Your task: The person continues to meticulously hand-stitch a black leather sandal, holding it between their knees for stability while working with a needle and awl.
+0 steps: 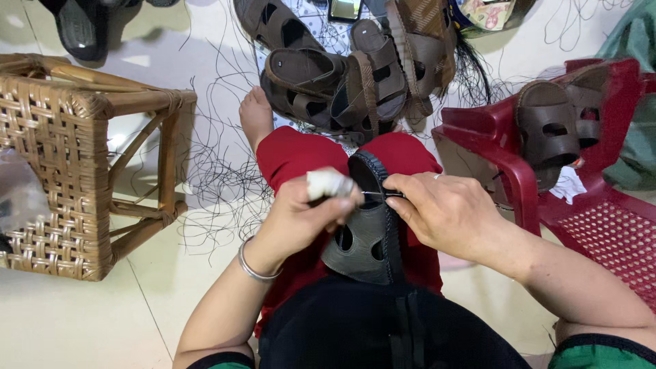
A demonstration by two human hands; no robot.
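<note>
Sandal [365, 232], dark grey, lies on our lap over the red trousers [294, 157], long axis running away from us, one end by our waist, the other toward the knees; whether that far end is toe or heel, we cannot tell. Left hand [301, 215] curls round its left edge, a white wrap [328, 183] on the thumb. Right hand [444, 208] has fingers pinched narrow on a thin needle [372, 195] at the rim.

Risk, we judge: the needle slips and pricks the left fingers, since they sit just beside the stitch; loose black thread [219, 171] on the floor could tangle.

Beyond: pile of brown sandals [342, 75], red plastic chair [601, 225], wicker stool [75, 164].
</note>
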